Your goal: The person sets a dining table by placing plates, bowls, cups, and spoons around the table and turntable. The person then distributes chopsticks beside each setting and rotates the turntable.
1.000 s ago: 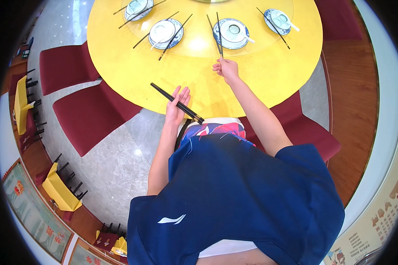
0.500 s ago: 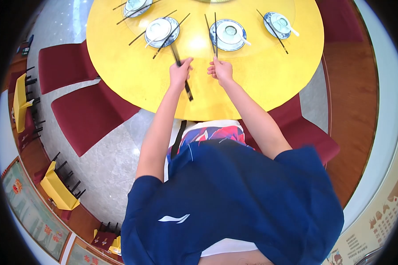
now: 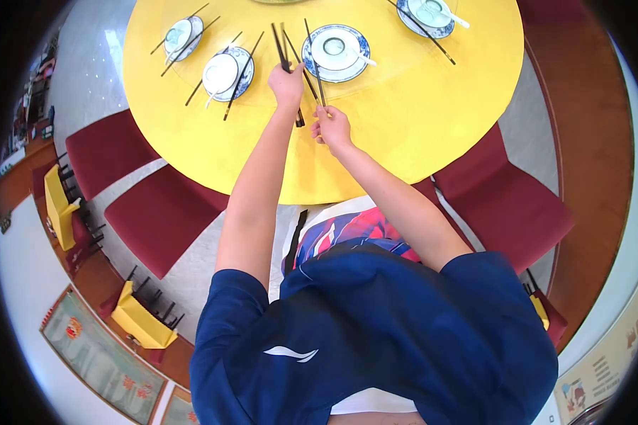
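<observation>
My left hand [image 3: 288, 86] is closed around a bundle of dark chopsticks [image 3: 280, 48], whose lower ends stick out below the fist. Just right of it and nearer me, my right hand [image 3: 332, 130] pinches the near ends of a pair of chopsticks [image 3: 317, 73]. That pair spreads apart toward the far side, to the left of a blue-and-white plate [image 3: 362, 46]. On this plate sit a pale bowl and a small cup, with a white spoon [image 3: 367, 60] at the right. Whether the chopsticks' near ends touch the cloth is unclear.
The round table has a yellow cloth [image 3: 397, 134]. More settings stand on it: a plate with a bowl [image 3: 221, 73] to the left, one farther left [image 3: 179, 37], another at upper right [image 3: 429, 10], each with chopsticks. Dark red chairs [image 3: 164, 216] surround the near edge.
The view has shifted, so the settings appear farther left. My left hand has moved forward with its bundle, closer to the central plate. My right hand stays at the pair's near ends.
</observation>
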Demonstrator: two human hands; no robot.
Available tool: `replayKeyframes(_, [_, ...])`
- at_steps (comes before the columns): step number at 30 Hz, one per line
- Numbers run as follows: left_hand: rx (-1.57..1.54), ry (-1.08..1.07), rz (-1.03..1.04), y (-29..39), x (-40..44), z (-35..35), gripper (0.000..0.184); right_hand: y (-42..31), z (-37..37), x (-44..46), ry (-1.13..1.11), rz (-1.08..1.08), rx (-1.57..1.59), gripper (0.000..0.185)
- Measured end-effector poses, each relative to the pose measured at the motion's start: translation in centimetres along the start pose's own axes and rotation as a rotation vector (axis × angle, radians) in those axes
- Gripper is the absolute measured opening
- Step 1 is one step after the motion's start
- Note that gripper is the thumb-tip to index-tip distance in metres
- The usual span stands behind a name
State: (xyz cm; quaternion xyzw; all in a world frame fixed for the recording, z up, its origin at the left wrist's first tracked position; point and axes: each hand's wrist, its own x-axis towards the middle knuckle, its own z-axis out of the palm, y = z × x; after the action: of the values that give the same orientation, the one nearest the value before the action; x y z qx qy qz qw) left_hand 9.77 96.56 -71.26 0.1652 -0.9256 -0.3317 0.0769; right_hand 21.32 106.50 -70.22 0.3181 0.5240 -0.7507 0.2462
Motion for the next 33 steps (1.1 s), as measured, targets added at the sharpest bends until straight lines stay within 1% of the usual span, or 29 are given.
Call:
replayKeyframes(1, [-0.006, -0.006, -0.081, -0.4, 0.0, 0.0, 0.032, 0.5, -0.1, 0.2, 0.017, 0.015, 0.018, 0.029])
replayKeyframes(2, [-0.020, -0.009, -0.115, -0.8, 0.1, 0.1, 0.031, 0.9, -0.1, 0.4, 0.032, 0.030, 0.033, 0.029])
replayKeyframes(6, [-0.092, -0.106, -0.071, -0.4, -0.1, 0.3, 0.030, 1.2, -0.6, 1.1, 0.020, 0.055, 0.068, 0.028])
replayKeyframes(7, [-0.087, -0.102, -0.054, 0.7, 0.2, -0.3, 0.028, 0.0, -0.3, 0.7, -0.010, 0.062, 0.063, 0.029])
replayKeyframes(9, [-0.082, -0.096, -0.042, 0.9, -0.1, -0.3, 0.027, 0.0, -0.4, 0.9, -0.042, 0.074, 0.056, 0.030])
replayKeyframes(11, [-0.041, -0.089, -0.059, 0.8, 0.4, -0.2, 0.024, -0.6, -0.2, 1.0, -0.092, 0.137, 0.067, 0.039])
replayKeyframes(12, [-0.039, -0.087, -0.059, 0.8, 0.5, -0.3, 0.024, -0.9, -0.3, 0.9, -0.094, 0.137, 0.068, 0.039])
replayKeyframes(14, [-0.075, -0.084, -0.020, 0.6, 0.8, -0.2, 0.022, -1.9, -0.9, 0.5, -0.137, 0.156, -0.047, 0.049])
replayKeyframes(15, [-0.073, -0.088, -0.020, 0.4, 0.7, -0.1, 0.022, -1.9, -1.4, 0.6, -0.134, 0.159, -0.044, 0.049])
replayKeyframes(17, [-0.089, -0.123, 0.013, 0.3, 0.5, -0.1, 0.021, -1.7, -3.0, 1.2, -0.238, 0.249, -0.132, 0.050])
replayKeyframes(18, [-0.094, -0.120, 0.011, 0.3, 0.5, -0.1, 0.021, -1.7, -4.0, 1.1, -0.236, 0.247, -0.138, 0.050])
replayKeyframes(20, [-0.078, -0.133, 0.001, 0.4, 0.7, 0.2, 0.021, -2.1, -6.7, 0.9, -0.201, 0.192, -0.253, 0.048])
replayKeyframes(22, [-0.095, -0.137, -0.021, 1.1, 0.4, 0.2, 0.018, -2.3, -9.6, 1.0, -0.090, 0.152, -0.218, 0.043])
replayKeyframes(24, [-0.113, -0.143, -0.036, 1.2, 0.5, 0.3, 0.016, -1.2, -12.8, 3.1, 0.020, 0.155, -0.131, 0.041])
replayKeyframes(25, [-0.116, -0.145, -0.040, 1.0, 0.6, 0.6, 0.016, -1.0, -14.3, 4.2, 0.021, 0.147, -0.138, 0.041])
replayKeyframes(27, [-0.123, -0.147, -0.042, 0.6, 0.6, 0.8, 0.016, -1.1, -16.5, 6.1, 0.135, 0.107, 0.126, 0.036])
replayKeyframes(28, [-0.140, -0.138, -0.061, 0.4, 0.5, 0.6, 0.016, -1.7, -16.8, 6.5, 0.138, 0.100, 0.122, 0.036])
replayKeyframes(29, [-0.158, -0.130, -0.077, 0.2, 0.5, 0.5, 0.017, -2.6, -17.2, 6.9, 0.147, 0.048, 0.177, 0.032])
replayKeyframes(30, [-0.161, -0.125, -0.087, -0.2, 0.3, 0.1, 0.022, -3.6, -17.5, 7.3, 0.156, -0.006, 0.234, 0.029])
replayKeyframes(31, [-0.246, -0.132, -0.180, -0.7, 0.0, -0.1, 0.024, -4.3, -17.8, 8.0, 0.160, -0.019, 0.234, 0.029])
replayKeyframes(32, [-0.330, -0.142, -0.274, -1.1, -0.6, -0.6, 0.026, -4.7, -17.7, 8.8, 0.140, -0.035, 0.308, 0.025])
replayKeyframes(33, [-0.344, -0.181, -0.291, -1.7, -1.5, -1.6, 0.028, -5.0, -17.7, 9.4, 0.119, -0.050, 0.379, 0.021])
